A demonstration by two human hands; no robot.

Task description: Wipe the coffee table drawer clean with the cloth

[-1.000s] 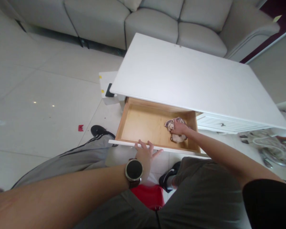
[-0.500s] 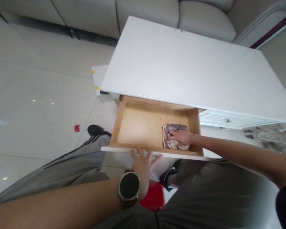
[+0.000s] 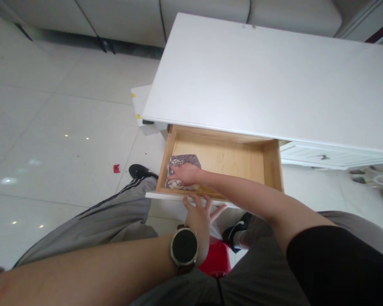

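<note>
A wooden drawer (image 3: 232, 157) is pulled out from a white table (image 3: 255, 85). Inside, at its left front corner, my right hand (image 3: 185, 173) presses down on a folded purple and cream patterned cloth (image 3: 191, 160), moving it along with the palm over it. My right forearm crosses above the drawer's front part and hides some of it. My left hand (image 3: 198, 212), with a round watch on the wrist, rests its fingertips on the top edge of the white drawer front (image 3: 166, 196). Its fingers are spread and the thumb points off to the right.
A grey sofa (image 3: 124, 21) runs behind the table. A white box (image 3: 142, 104) with yellow marks stands by the table's left end. On the tiled floor lies a small red scrap (image 3: 116, 168). Below me is a red object (image 3: 215, 257), partly hidden.
My right hand has slid the cloth from the right side of the drawer to the left side. My left hand has kept its place at the drawer front. The view has shifted slightly.
</note>
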